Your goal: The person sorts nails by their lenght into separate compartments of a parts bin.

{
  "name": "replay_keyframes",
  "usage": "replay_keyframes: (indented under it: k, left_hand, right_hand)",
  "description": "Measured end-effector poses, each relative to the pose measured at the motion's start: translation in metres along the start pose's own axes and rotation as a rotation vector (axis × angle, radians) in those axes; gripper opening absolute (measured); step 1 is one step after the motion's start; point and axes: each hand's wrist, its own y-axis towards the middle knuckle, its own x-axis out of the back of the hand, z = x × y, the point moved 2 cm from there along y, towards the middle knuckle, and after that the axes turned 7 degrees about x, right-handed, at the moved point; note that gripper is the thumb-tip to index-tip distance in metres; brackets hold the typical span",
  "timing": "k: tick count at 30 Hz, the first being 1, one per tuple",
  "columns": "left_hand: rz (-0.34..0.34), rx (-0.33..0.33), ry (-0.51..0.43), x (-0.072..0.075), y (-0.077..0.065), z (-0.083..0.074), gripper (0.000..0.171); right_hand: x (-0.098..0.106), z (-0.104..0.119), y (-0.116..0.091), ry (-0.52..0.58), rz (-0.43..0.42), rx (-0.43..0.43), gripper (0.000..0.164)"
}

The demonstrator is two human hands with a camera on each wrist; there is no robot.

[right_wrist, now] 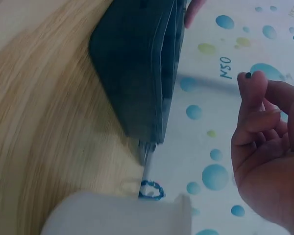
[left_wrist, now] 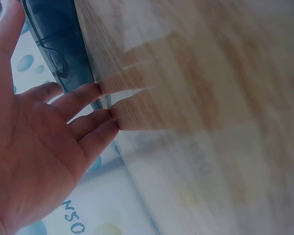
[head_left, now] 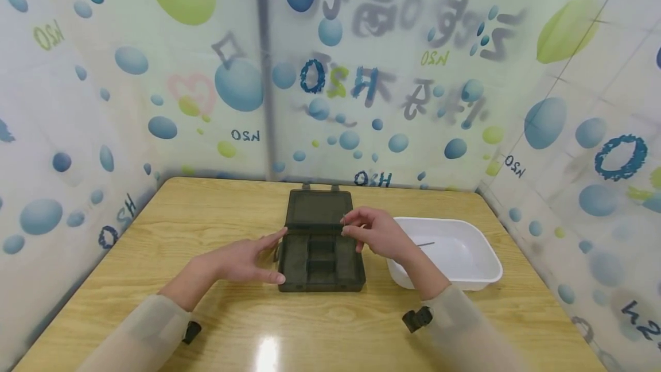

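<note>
A dark plastic case (head_left: 289,263) lies on the table with its lid (head_left: 319,208) folded back away from me; inside are dividers. My left hand (head_left: 240,260) is at its left side, thumb by the front corner and fingers spread along the edge. In the left wrist view several fingertips of that hand (left_wrist: 44,132) reach the tabletop beside the case (left_wrist: 63,39). Over the case's right part, my right hand (head_left: 377,234) pinches a thin dark rod (head_left: 344,220) between thumb and forefinger. Its dark tip (right_wrist: 248,75) shows in the right wrist view; its exact kind I cannot tell.
A white tray (head_left: 467,280) stands right of the case, partly under my right forearm. Another thin dark rod (head_left: 426,244) lies in it. Wood-grain table (head_left: 222,326) surrounds both, and a patterned curtain (head_left: 320,154) hangs behind the far edge.
</note>
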Motion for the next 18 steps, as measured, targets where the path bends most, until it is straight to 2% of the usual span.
replay_keyframes:
  k: [4, 11, 18]
  left_hand:
    - [0.003, 0.003, -0.005, 0.0, 0.0, 0.001, 0.117]
    - [-0.002, 0.006, 0.001, 0.0, 0.001, 0.001, 0.116]
    - [0.013, 0.01, -0.013, 0.001, 0.0, -0.001, 0.115]
  right_hand:
    - [-0.015, 0.003, 0.008, 0.048, 0.03, -0.025, 0.019]
    - [-0.042, 0.001, 0.022, 0.067, 0.075, -0.059, 0.024]
    - [-0.067, -0.006, 0.033, 0.057, 0.111, -0.065, 0.013]
